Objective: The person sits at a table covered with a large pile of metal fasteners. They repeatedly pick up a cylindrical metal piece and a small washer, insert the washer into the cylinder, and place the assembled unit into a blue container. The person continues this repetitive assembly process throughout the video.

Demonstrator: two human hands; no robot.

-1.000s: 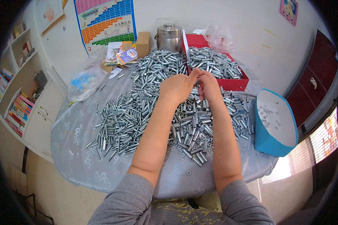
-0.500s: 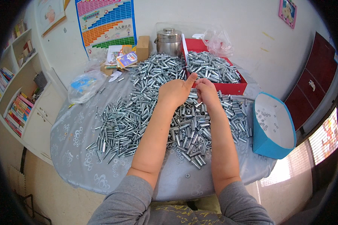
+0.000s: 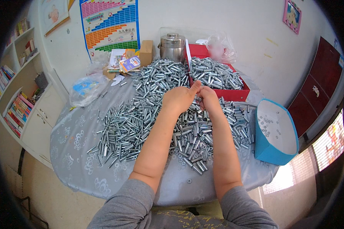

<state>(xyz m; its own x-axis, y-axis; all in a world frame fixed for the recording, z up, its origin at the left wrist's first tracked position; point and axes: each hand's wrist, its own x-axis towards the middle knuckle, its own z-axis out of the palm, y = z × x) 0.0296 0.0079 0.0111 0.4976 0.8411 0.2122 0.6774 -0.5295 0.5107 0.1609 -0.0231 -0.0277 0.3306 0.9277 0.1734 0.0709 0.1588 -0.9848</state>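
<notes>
Together, left hand (image 3: 178, 98) and right hand (image 3: 208, 97) pinching one bolt (image 3: 197, 98) above countless bolts (image 3: 141, 118).

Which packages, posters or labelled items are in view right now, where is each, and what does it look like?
Wall chart: back wall, rectangular, pink, blue, orange and green bands.
Cardboard box: far table edge, small, brown, upright.
Booklets: beside the box, flat, multicoloured covers.
Plastic bag: table's left side, clear, crumpled, blue and yellow print.
Red box: behind the hands, open, heaped with silver metal pieces.
Small picture: upper right wall, pink frame.
</notes>
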